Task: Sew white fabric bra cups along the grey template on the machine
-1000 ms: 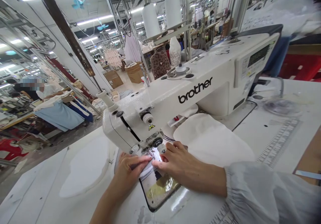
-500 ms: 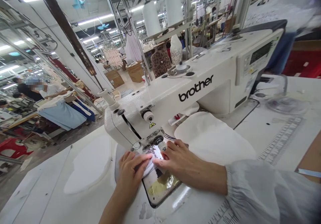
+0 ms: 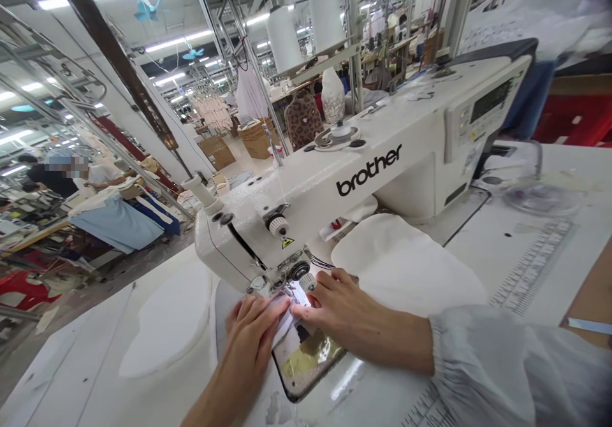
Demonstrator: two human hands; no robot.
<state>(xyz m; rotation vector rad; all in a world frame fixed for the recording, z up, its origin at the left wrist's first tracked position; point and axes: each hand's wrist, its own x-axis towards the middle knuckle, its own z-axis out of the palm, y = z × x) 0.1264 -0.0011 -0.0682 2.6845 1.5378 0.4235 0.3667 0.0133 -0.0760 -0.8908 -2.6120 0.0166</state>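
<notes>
A white Brother sewing machine (image 3: 335,178) stands on the white table (image 3: 516,255). Below its needle lies a small white fabric piece (image 3: 283,323), lit by the machine's lamp. My left hand (image 3: 251,338) lies on the fabric's left side with its fingers stretched flat toward the presser foot. My right hand (image 3: 342,315) presses the fabric from the right, fingers extended and together, just below the needle area. Both hands touch the fabric and their fingertips nearly meet. A shiny metal plate (image 3: 310,363) shows beneath the fabric.
A larger white fabric piece (image 3: 401,264) lies behind my right hand. Another white cut piece (image 3: 167,322) rests left of the machine. Two big thread cones (image 3: 306,25) stand behind it. A clear dish (image 3: 535,194) sits at the far right. A person works at a far-left bench.
My left hand has slid slightly right and forward along the fabric toward the needle. The right hand stays almost in place. The camera shifted a little.
</notes>
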